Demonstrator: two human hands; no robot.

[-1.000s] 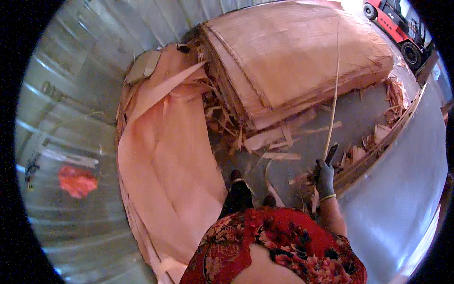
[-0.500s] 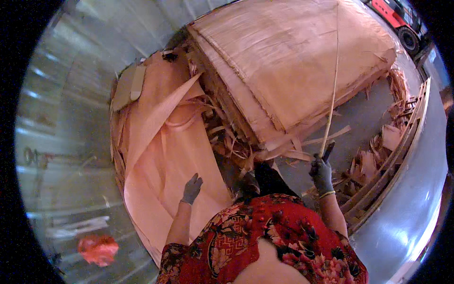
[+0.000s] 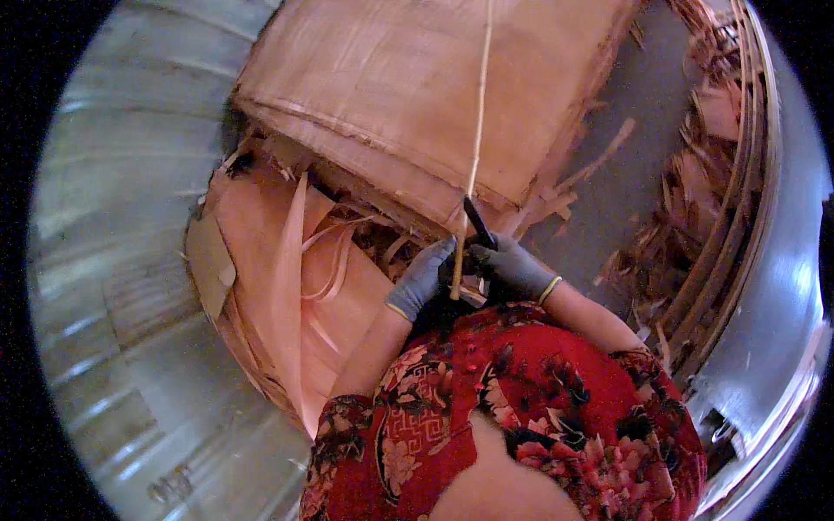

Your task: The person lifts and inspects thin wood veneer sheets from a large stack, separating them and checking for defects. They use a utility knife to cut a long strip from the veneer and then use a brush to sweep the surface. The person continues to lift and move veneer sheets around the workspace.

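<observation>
A long, thin wooden stick (image 3: pixel 477 130) runs from the far edge down to just in front of my body, crossing over the big veneer stack. My left hand (image 3: pixel 419 280), in a grey glove, is closed at the stick's near end. Beside it, my right hand (image 3: pixel 519 267), gloved in grey with a dark palm, grips a short black bar-like tool (image 3: pixel 477 221) that leans against the stick. The fingertips of both hands are partly hidden. Under the stick lies the stack of large reddish-brown veneer sheets (image 3: pixel 391 82), its edges ragged.
Left of the stack lies a lower pile of loose veneer sheets (image 3: pixel 256 221) with curled strips. A flat tan piece (image 3: pixel 210 265) rests on its outer edge. Veneer scraps (image 3: pixel 686 187) lie along long curved wooden strips (image 3: pixel 738 234) on the right. Grey floor (image 3: pixel 599 130) shows between.
My left hand has come right to the stick. My right hand has moved left, bringing the stick nearer to my middle. The view has turned, so the veneer stack appears farther left.
</observation>
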